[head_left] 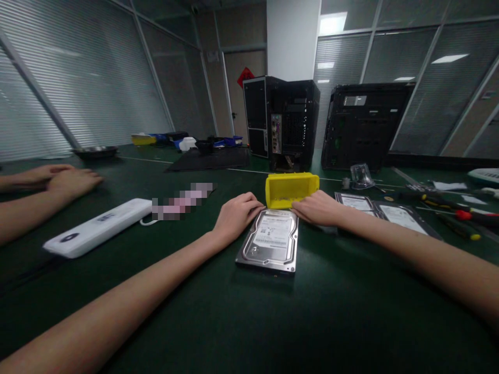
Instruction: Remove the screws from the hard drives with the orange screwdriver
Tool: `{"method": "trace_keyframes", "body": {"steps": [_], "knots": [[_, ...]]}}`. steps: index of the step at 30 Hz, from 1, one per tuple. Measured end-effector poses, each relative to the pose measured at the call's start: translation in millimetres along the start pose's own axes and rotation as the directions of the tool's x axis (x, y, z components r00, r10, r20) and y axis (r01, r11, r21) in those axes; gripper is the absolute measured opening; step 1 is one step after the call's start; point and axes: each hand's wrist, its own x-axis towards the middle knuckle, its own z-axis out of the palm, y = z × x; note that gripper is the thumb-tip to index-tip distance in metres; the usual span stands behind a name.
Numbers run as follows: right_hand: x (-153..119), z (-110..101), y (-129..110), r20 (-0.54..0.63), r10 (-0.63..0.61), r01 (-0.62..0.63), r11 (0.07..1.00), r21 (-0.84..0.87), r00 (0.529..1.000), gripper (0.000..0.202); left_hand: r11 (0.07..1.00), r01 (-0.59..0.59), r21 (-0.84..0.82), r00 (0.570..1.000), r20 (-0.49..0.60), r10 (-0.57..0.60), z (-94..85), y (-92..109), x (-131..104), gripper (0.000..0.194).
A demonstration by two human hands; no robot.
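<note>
A silver hard drive [273,236] with a white label lies flat on the green table [218,322], in front of a yellow bin [292,188]. My left hand [237,214] is at the drive's far left corner, its fingers closed on that edge. At the far right corner is my right hand [317,208], with fingers bent together against the drive, close to the bin's front rim. The bin lies with its opening toward me and holds small bits too small to name.
A white power strip [101,227] and another person's hands [70,182] are at the left. Behind stand a black computer case [288,124] and a side panel [362,127]. More drives [401,218] and screwdrivers [460,210] lie at the right.
</note>
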Motion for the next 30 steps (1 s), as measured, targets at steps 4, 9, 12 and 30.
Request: {"method": "trace_keyframes", "body": {"steps": [4, 9, 12, 30], "knots": [[-1, 3, 8, -0.03, -0.089, 0.088, 0.996, -0.031, 0.996, 0.041, 0.991, -0.061, 0.121, 0.998, 0.005, 0.061, 0.5, 0, 3, 0.026], [0, 6, 16, -0.041, -0.207, 0.205, 0.978, -0.028, 0.978, 0.037, 0.966, -0.137, 0.22, 0.99, 0.065, 0.125, -3.4, 1, 9, 0.026], [0, 6, 19, -0.039, -0.259, 0.257, 0.965, -0.049, 0.965, 0.035, 0.921, -0.241, 0.305, 0.968, 0.144, 0.206, -7.6, 1, 15, 0.025], [-3, 8, 21, -0.015, -0.269, 0.269, 0.963, -0.038, 0.963, 0.035, 0.949, -0.307, 0.068, 0.882, 0.395, 0.257, -9.1, -20, 47, 0.035]]}}
